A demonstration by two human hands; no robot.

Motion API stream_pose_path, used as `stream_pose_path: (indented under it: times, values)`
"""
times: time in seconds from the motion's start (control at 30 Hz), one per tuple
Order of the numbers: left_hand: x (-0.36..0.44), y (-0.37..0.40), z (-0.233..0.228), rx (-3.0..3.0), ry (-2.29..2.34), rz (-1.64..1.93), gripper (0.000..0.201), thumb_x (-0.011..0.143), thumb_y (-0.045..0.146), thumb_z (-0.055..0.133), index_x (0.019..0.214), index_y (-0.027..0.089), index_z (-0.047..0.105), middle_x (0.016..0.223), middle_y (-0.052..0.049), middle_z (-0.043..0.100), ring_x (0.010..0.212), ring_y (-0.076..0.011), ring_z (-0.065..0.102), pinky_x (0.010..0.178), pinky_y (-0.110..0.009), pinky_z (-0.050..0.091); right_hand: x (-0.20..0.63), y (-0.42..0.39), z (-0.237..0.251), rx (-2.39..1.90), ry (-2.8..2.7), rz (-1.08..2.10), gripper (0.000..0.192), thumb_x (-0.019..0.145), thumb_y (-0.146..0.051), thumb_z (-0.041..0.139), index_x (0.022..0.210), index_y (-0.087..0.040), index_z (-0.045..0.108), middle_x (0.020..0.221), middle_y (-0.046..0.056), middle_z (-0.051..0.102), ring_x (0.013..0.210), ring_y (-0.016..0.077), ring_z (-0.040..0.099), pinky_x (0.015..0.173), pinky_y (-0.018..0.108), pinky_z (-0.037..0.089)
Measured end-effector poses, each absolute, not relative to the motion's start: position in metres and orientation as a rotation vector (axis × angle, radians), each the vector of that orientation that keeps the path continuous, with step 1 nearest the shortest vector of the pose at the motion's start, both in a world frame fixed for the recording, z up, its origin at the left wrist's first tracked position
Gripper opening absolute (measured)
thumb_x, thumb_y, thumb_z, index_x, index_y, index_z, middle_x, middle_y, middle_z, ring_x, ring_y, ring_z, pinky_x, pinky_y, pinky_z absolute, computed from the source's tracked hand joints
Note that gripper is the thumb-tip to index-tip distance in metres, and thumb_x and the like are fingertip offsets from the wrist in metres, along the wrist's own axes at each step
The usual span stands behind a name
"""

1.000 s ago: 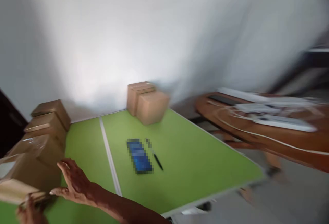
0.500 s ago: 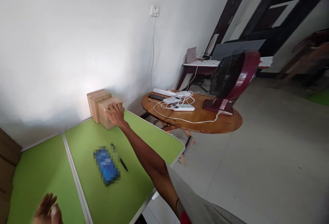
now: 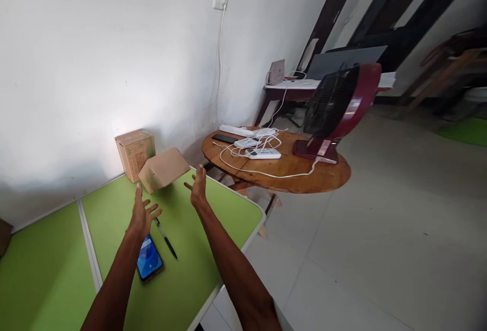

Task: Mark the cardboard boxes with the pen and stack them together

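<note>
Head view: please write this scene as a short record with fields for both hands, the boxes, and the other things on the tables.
left hand: left hand open, fingers spread, above the green table, holding nothing
right hand: right hand open, reaching toward the tilted box, not gripping it
tilted box: tilted cardboard box just ahead of both hands
upright box: upright cardboard box behind it, near the wall
near left hand: phone, pen
round wooden table: round wooden table with red fan, power strips, white cables
</note>
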State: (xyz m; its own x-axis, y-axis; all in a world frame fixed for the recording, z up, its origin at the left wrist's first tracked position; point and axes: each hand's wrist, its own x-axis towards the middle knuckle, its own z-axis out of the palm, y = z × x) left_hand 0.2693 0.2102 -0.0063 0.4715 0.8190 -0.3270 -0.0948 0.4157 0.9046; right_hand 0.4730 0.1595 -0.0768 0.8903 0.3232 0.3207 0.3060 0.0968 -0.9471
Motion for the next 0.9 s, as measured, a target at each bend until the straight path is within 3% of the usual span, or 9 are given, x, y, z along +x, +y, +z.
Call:
stream_pose_path:
  times: [0.07,0.17,0.27,0.37,0.47,0.6,0.67,0.77,0.9]
  values:
    - [0.295,0.22,-0.002,0.9,0.917,0.585,0.11,0.089,0.093,0.059,0.171,0.024,0.037,0.168,-0.032,0.045,0.144,-0.047,0.064,0.098,-0.053,0.065,0.481,0.154,-0.077,-1.432,-0.432,0.193,0.103,0.105,-0.085,0.003,0.167,-0.019,0.05,0.158,0.027,0.063,0.133,0.0375,0.07,0.087,0.05,0.065]
    - [0.322,0.227,0.001,0.833,0.943,0.485,0.093,0.098,0.09,0.046,0.157,0.019,0.051,0.147,-0.028,0.06,0.128,-0.0422,0.071,0.092,-0.055,0.066,0.482,0.147,-0.077,-1.313,-0.346,0.4,0.107,0.096,-0.098,0.018,0.149,-0.019,0.066,0.141,0.023,0.076,0.12,0.0363,0.076,0.079,0.044,0.065]
    - [0.331,0.222,0.0,0.818,0.981,0.452,0.068,0.101,0.077,0.056,0.138,0.019,0.059,0.124,-0.019,0.067,0.111,-0.0351,0.074,0.088,-0.052,0.067,0.476,0.135,-0.078,-1.22,-0.307,0.518,0.104,0.084,-0.106,0.039,0.127,-0.018,0.076,0.13,0.02,0.081,0.117,0.0365,0.076,0.078,0.041,0.064]
    - [0.321,0.208,-0.003,0.844,0.984,0.481,0.057,0.097,0.068,0.067,0.13,0.021,0.06,0.114,-0.013,0.067,0.108,-0.0331,0.074,0.086,-0.048,0.066,0.469,0.118,-0.076,-1.152,-0.294,0.569,0.101,0.078,-0.106,0.051,0.12,-0.018,0.078,0.128,0.018,0.082,0.119,0.0356,0.075,0.079,0.037,0.062]
    - [0.292,0.189,-0.004,0.903,0.899,0.572,0.062,0.087,0.066,0.078,0.131,0.026,0.062,0.122,-0.012,0.07,0.119,-0.0335,0.073,0.091,-0.044,0.065,0.458,0.097,-0.071,-1.084,-0.388,0.629,0.097,0.08,-0.104,0.056,0.121,-0.018,0.079,0.136,0.019,0.079,0.125,0.0357,0.072,0.082,0.036,0.061]
    - [0.237,0.167,-0.006,1.067,0.778,0.751,0.101,0.07,0.064,0.092,0.156,0.03,0.053,0.15,-0.013,0.068,0.141,-0.0377,0.064,0.102,-0.044,0.063,0.435,0.068,-0.056,-0.998,-0.642,0.808,0.089,0.089,-0.094,0.064,0.137,-0.021,0.075,0.151,0.018,0.073,0.133,0.0359,0.069,0.096,0.043,0.061]
    - [0.208,0.159,-0.007,1.216,0.718,0.814,0.114,0.071,0.065,0.092,0.168,0.029,0.043,0.163,-0.015,0.061,0.15,-0.0419,0.058,0.109,-0.048,0.061,0.42,0.056,-0.047,-0.928,-0.767,0.907,0.084,0.094,-0.089,0.065,0.146,-0.024,0.072,0.154,0.016,0.072,0.138,0.0358,0.067,0.11,0.049,0.057]
    - [0.169,0.15,-0.004,1.385,0.663,0.867,0.113,0.078,0.064,0.088,0.174,0.03,0.039,0.172,-0.016,0.054,0.158,-0.0455,0.051,0.117,-0.053,0.057,0.396,0.044,-0.035,-0.836,-0.937,0.984,0.079,0.095,-0.077,0.076,0.155,-0.027,0.068,0.163,0.012,0.066,0.15,0.0362,0.059,0.127,0.053,0.046]
    - [0.128,0.139,0.005,1.459,0.656,0.98,0.115,0.082,0.082,0.08,0.177,0.028,0.04,0.175,-0.019,0.05,0.159,-0.0474,0.051,0.121,-0.057,0.054,0.36,0.043,-0.027,-0.763,-0.962,1.073,0.08,0.09,-0.07,0.084,0.156,-0.027,0.068,0.16,0.01,0.069,0.15,0.0381,0.06,0.13,0.054,0.045]
